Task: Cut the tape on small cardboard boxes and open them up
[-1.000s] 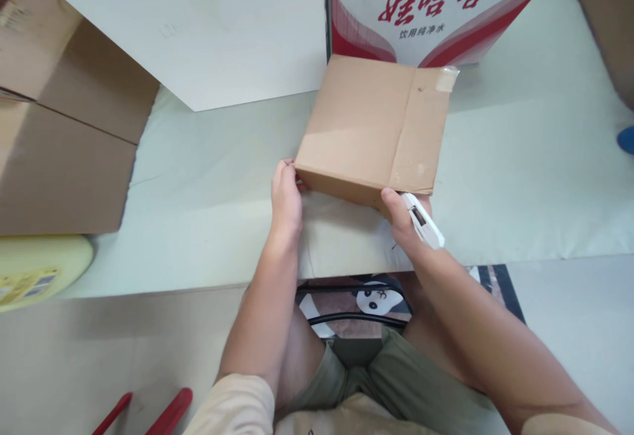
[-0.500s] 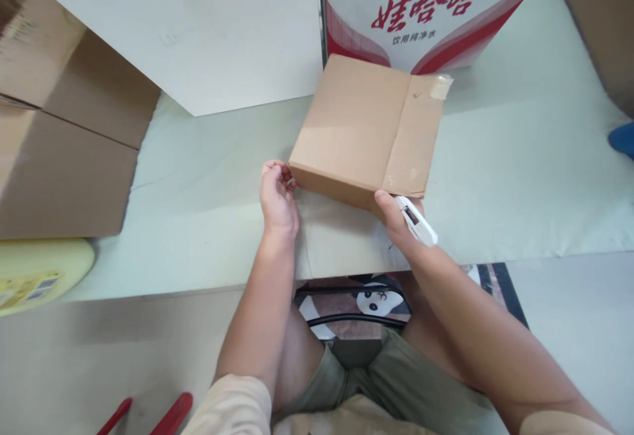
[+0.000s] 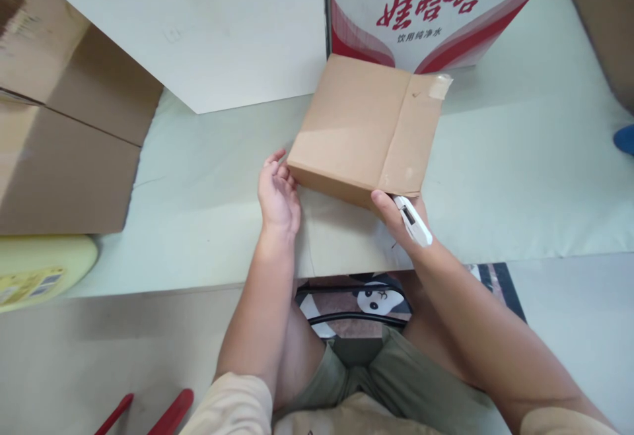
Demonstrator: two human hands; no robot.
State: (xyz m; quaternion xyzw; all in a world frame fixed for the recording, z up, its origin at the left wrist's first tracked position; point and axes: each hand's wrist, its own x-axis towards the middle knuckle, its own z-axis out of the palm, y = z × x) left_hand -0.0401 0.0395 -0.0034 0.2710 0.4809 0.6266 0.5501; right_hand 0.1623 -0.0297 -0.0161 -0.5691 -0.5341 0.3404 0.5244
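A brown cardboard box [image 3: 356, 125] lies at a slant in front of me, with clear tape on its right flap. At its near left corner is my left hand [image 3: 278, 191], palm turned up and fingers loosely spread, the fingertips beside or touching the corner. My right hand [image 3: 396, 214] is closed at the near right corner, its thumb by the box's front side. Between the thumb and the other fingers sits a white utility knife [image 3: 415, 222] with a dark slot. Its front end is hidden. The right fingers are mostly hidden below the box.
Behind the box stand a white carton [image 3: 198, 39] and a white-and-red printed carton [image 3: 421, 19]. Brown cartons [image 3: 74, 164] and a yellow container [image 3: 44, 270] are on the left. A blue object [image 3: 625, 139] shows at the right edge. The pale table's front edge [image 3: 198, 290] runs before my lap.
My left fingers have uncurled and spread at the box's corner. The box and my right hand with the utility knife have shifted very slightly left.
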